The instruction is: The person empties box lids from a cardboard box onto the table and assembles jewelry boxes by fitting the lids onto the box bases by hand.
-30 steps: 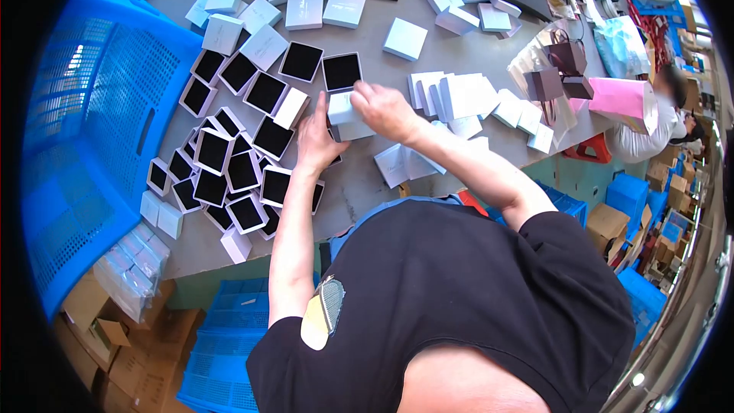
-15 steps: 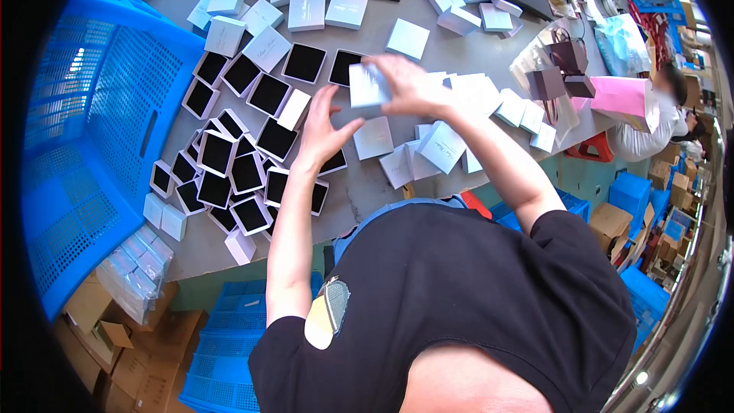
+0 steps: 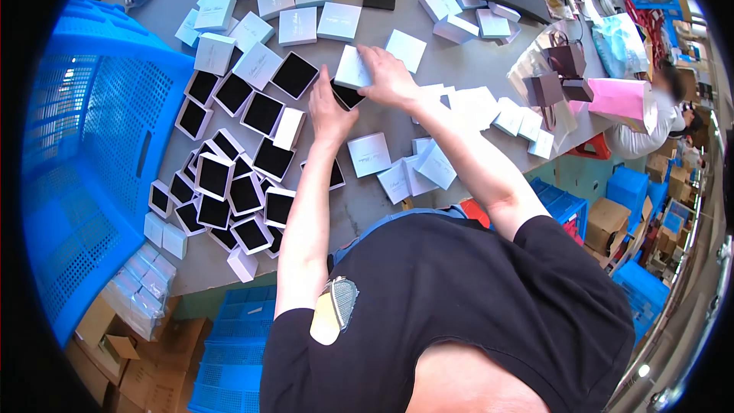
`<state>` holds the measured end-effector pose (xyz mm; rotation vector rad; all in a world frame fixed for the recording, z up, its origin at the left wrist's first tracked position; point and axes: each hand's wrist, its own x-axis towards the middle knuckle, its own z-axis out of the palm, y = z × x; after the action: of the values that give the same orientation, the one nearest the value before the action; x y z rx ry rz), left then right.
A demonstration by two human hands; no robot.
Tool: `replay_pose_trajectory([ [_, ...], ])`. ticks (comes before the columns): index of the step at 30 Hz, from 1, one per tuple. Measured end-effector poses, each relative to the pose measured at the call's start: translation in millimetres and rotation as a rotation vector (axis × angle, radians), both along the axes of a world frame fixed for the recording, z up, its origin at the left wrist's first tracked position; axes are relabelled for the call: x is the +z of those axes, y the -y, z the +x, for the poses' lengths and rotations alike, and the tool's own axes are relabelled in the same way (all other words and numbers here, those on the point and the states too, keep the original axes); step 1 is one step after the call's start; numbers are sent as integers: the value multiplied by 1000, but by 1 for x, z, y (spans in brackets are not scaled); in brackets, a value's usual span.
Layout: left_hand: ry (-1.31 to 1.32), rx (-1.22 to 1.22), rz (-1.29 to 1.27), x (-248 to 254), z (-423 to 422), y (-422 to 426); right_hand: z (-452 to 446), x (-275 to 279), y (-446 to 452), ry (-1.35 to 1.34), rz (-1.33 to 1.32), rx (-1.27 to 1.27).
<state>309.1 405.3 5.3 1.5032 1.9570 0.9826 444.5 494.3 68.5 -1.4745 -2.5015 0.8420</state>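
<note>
My right hand (image 3: 390, 78) grips a white box lid (image 3: 352, 67) with printed lettering. The lid sits tilted over an open box base with a black insert (image 3: 346, 95), covering its far part. On the left side of that base, my left hand (image 3: 333, 113) holds it by the edge, thumb towards the near corner. Just left lies another open base with a black insert (image 3: 294, 75). A loose white lid (image 3: 405, 51) rests beyond my right hand, and another printed lid (image 3: 369, 154) lies nearer my body.
Several open black-lined bases (image 3: 215, 177) are heaped left of my left arm. A blue crate (image 3: 164, 99) stands at the table's left edge. White lids (image 3: 474, 107) lie by my right forearm. A pink bag (image 3: 623, 103) and a seated person (image 3: 646, 131) are at far right.
My right hand has brought the lid left and down onto the black-lined base. My left hand has moved up and right and closed on that base's side.
</note>
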Motion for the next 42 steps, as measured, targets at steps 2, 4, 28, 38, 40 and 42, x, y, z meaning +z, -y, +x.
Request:
replay_pose_trajectory([
  [2, 160, -59, 1, -9, -11, 0, -2, 9, 3, 36, 80, 136],
  [4, 262, -80, 27, -14, -15, -1, -2, 14, -3, 57, 85, 326],
  [28, -595, -22, 176, 53, -32, 16, 54, 19, -70, 132, 429, 133],
  [38, -828, 34, -337, 44, -66, -13, 124, 38, -120, 557, 425, -39],
  [40, -827, 12, -309, 42, -65, -15, 99, 64, -108, 460, 470, -4],
  [42, -817, -60, -352, 45, -63, -18, 71, 69, -101, 344, 537, 97],
])
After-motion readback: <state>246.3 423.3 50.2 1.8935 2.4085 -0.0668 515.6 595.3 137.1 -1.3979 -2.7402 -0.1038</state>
